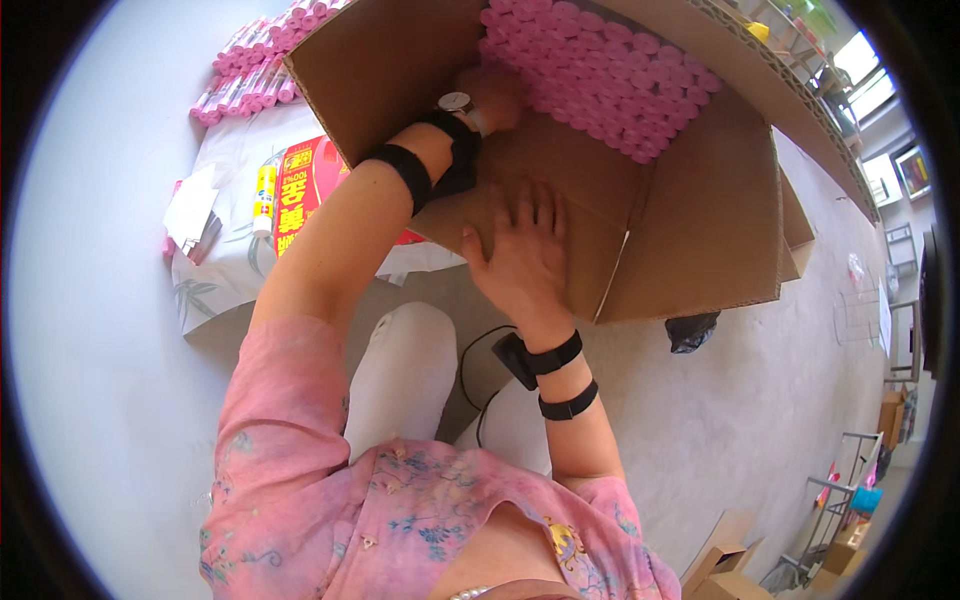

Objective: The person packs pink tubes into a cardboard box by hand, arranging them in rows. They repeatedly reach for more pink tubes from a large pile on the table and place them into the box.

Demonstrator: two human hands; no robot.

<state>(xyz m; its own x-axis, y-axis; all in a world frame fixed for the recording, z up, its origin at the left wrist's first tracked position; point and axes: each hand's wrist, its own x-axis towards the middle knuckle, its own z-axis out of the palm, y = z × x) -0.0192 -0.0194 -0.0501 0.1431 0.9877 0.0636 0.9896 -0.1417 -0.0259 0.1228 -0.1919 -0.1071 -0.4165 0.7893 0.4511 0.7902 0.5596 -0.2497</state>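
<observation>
A large open cardboard box [700,235] lies in front of me with its opening toward me. Many pink-ended tubes or rolls [600,75] are packed in tight rows inside it. My left hand [497,97] reaches into the box at the left edge of these rows; its fingers are blurred and in shadow, so what they hold, if anything, does not show. My right hand [525,250] lies on the near cardboard panel, palm down with the fingers spread, holding nothing.
Similar pink tubes [250,85] lie stacked on the cloth-covered table [225,270] at left. Beside the box are a yellow-and-white glue stick [264,200] and a red printed bag [305,190]. A black plastic bag [690,332] sits under the box's right side; flattened cardboard [725,560] lies lower right.
</observation>
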